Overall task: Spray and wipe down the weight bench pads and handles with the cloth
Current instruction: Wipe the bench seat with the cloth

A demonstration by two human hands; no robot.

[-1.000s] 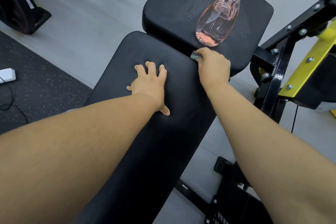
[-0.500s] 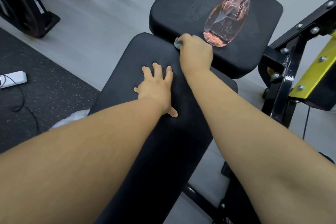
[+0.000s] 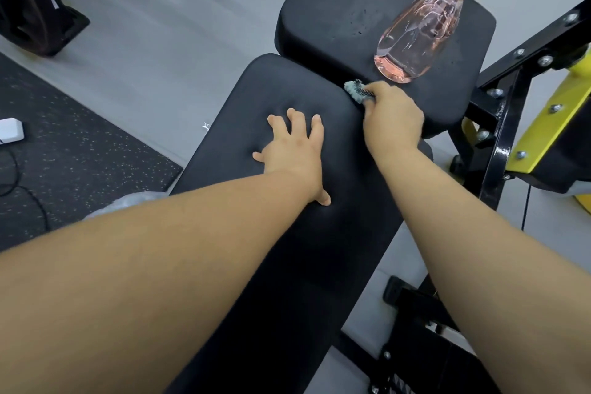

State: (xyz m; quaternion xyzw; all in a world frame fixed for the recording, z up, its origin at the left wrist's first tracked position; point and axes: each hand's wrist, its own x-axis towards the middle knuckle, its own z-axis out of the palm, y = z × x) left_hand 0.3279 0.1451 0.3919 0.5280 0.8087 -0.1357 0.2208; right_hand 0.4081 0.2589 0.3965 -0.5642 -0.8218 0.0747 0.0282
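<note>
A black weight bench has a long back pad [image 3: 262,99] and a separate seat pad [image 3: 335,3] beyond it. My left hand [image 3: 294,150] rests flat on the back pad with fingers spread. My right hand [image 3: 391,118] grips a small grey cloth [image 3: 355,89] and holds it in the gap between the two pads, at the back pad's far right corner. A clear spray bottle [image 3: 419,32] with pink liquid and a red collar stands on the seat pad, just beyond my right hand.
A black and yellow machine frame [image 3: 499,137] stands close on the right. A weight plate rack [image 3: 28,9] sits far left on grey floor. A white power strip [image 3: 9,129] with cable lies on dark speckled matting.
My right hand with the cloth slid left along the gap between the pads, then back to the right. My left hand stayed pressed on the back pad.
</note>
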